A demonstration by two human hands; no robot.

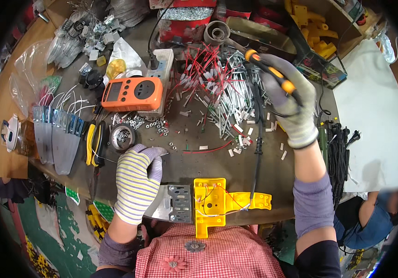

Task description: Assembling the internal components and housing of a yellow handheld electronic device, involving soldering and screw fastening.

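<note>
My right hand (pixel 292 99), in a pale glove, is closed around the orange and black handle of a screwdriver (pixel 273 73) above the far right of the bench. My left hand (pixel 137 178), in a striped glove, rests near the front edge with its fingers bent together. A thin bit shows at its fingertips, too small to name. Right of that hand lies a slotted grey metal plate (pixel 179 204) against an open yellow plastic housing (pixel 209 206). Red and white wires run inside the housing, and a black cable (pixel 258 139) leads away from its handle part.
Long screws (pixel 236 88) and red wires (pixel 203 65) lie piled beyond the housing. An orange multimeter (pixel 132 94) rests beside a power strip (pixel 162 69). Yellow-handled pliers (pixel 94 143) and a ring holding nuts (pixel 122 137) are left. Black cables (pixel 338 162) lie right; another person (pixel 370 217) sits there.
</note>
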